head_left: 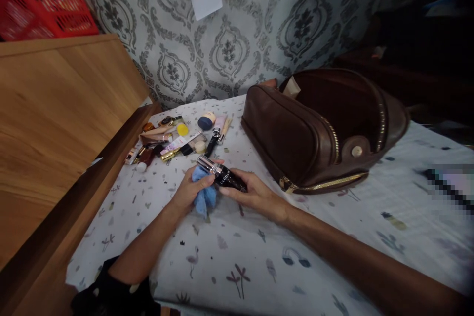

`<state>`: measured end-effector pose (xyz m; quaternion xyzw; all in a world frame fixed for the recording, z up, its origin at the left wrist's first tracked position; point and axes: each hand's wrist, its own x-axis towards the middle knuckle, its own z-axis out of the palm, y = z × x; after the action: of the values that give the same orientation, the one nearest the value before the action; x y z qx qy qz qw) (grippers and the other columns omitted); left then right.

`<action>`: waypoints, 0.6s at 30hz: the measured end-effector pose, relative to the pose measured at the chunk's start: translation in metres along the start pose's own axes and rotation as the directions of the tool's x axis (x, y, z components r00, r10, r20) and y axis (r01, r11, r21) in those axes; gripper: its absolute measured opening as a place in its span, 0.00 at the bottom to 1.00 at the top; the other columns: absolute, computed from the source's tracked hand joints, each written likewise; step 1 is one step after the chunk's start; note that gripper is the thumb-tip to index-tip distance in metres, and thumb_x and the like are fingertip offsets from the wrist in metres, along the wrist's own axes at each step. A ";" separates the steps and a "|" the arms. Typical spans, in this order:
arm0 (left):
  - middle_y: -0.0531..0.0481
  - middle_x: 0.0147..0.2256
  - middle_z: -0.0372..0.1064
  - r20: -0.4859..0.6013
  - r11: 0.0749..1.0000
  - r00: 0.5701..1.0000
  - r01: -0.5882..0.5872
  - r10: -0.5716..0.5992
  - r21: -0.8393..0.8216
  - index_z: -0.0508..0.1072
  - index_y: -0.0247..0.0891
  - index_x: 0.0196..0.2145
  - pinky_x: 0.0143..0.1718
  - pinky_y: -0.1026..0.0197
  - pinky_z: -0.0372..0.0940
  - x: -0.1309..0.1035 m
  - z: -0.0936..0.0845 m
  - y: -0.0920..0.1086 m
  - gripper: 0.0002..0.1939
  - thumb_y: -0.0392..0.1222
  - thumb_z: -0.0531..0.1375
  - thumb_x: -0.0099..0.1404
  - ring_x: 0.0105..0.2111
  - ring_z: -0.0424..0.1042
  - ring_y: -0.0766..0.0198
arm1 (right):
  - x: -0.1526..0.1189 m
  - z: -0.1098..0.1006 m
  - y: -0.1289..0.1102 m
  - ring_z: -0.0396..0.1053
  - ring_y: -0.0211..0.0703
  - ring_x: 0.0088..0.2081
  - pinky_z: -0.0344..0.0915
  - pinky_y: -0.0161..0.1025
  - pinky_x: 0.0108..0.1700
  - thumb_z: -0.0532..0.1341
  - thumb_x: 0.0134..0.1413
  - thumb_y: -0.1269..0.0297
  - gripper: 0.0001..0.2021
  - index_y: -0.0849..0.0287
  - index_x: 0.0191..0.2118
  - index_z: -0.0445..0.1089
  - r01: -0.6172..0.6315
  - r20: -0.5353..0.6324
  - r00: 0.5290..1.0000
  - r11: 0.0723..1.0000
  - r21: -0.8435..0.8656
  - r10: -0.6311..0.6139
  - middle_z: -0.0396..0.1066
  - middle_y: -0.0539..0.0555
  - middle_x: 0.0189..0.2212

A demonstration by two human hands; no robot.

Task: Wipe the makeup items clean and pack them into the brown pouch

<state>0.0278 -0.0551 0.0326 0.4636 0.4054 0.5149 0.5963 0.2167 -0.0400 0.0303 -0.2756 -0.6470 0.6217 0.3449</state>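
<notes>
A black bottle (231, 178) slants down rightward at center frame, left hand (185, 192) clamped on its silver end and a blue cloth (205, 198), right hand (261, 196) clamped on its body.

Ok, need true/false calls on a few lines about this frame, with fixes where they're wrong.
1. The right hand grips the black bottle. True.
2. The left hand holds a red cloth. False: it holds a blue cloth.
3. The brown bag is zipped shut. False: its top gapes open.
4. The red basket is at upper left. True.
5. The cosmetics pile lies right of the bag. False: the pile lies left of it.
</notes>
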 end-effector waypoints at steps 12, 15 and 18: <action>0.53 0.28 0.76 -0.114 0.998 0.993 -0.038 0.031 -0.059 0.79 0.36 0.33 0.31 0.70 0.68 0.004 0.008 -0.007 0.24 0.51 0.76 0.40 0.27 0.73 0.70 | -0.009 0.006 0.000 0.63 0.40 0.25 0.56 0.36 0.28 0.58 0.58 0.50 0.14 0.56 0.37 0.60 -0.043 -0.127 0.992 0.869 -0.493 -0.023 0.64 0.48 0.23; 0.54 0.27 0.75 -0.143 0.996 0.989 -0.037 0.024 -0.087 0.78 0.36 0.32 0.31 0.69 0.68 0.005 0.007 -0.009 0.25 0.51 0.77 0.39 0.26 0.72 0.70 | -0.011 0.008 0.001 0.70 0.47 0.34 0.63 0.41 0.36 0.60 0.57 0.52 0.16 0.57 0.45 0.63 0.000 -0.143 0.985 0.836 -0.548 -0.094 0.73 0.55 0.34; 0.55 0.27 0.75 -0.218 0.995 0.976 -0.022 0.000 -0.099 0.77 0.36 0.32 0.30 0.68 0.69 0.007 0.004 -0.010 0.26 0.51 0.77 0.37 0.26 0.72 0.70 | -0.011 0.008 0.002 0.71 0.52 0.44 0.66 0.46 0.46 0.60 0.57 0.49 0.25 0.58 0.55 0.62 0.101 -0.120 0.978 0.888 -0.448 -0.171 0.73 0.59 0.45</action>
<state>0.0351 -0.0493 0.0234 0.3759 0.4394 0.5855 0.5681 0.2167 -0.0535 0.0275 -0.3481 -0.7591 0.4104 0.3663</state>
